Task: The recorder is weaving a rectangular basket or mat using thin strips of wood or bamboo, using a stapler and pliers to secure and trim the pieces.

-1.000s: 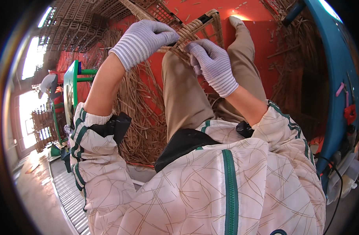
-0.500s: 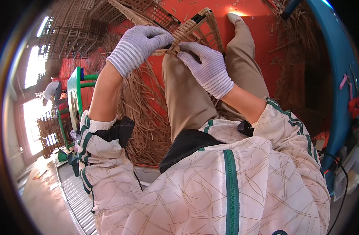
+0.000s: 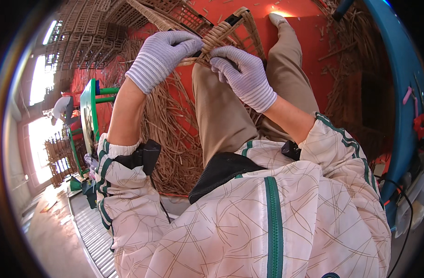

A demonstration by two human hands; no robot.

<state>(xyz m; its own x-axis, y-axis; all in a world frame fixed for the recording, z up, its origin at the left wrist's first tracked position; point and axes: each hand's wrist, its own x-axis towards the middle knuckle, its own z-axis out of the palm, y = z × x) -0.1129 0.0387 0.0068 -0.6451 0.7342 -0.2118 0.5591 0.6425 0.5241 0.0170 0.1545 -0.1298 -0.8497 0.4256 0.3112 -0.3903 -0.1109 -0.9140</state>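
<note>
A tan woven wicker basket [image 3: 219, 33] with dark frame pieces stands tilted over my knees, its near corner between my hands. In a grey-white striped knit glove, my left hand [image 3: 167, 58] is closed on the corner's left side, fingertips against the wrapped edge. My right hand [image 3: 246, 76], gloved the same way, sits just right of that corner. Its fingers are curled with thumb and index together close to the weave; whatever is between them is hidden. The basket's far side extends away from me, beyond my hands.
Brown strips [image 3: 168, 134] lie heaped on the red floor beside my left leg. Stacked woven baskets [image 3: 82, 41] fill the far left, near a green-framed stand [image 3: 92, 111]. A blue table edge [image 3: 397, 92] curves along the right. Another person [image 3: 63, 109] is in the left background.
My right hand's fingers have curled in more and its thumb has drawn inward, with the hand staying by the corner. My left hand and the basket are nearly unmoved.
</note>
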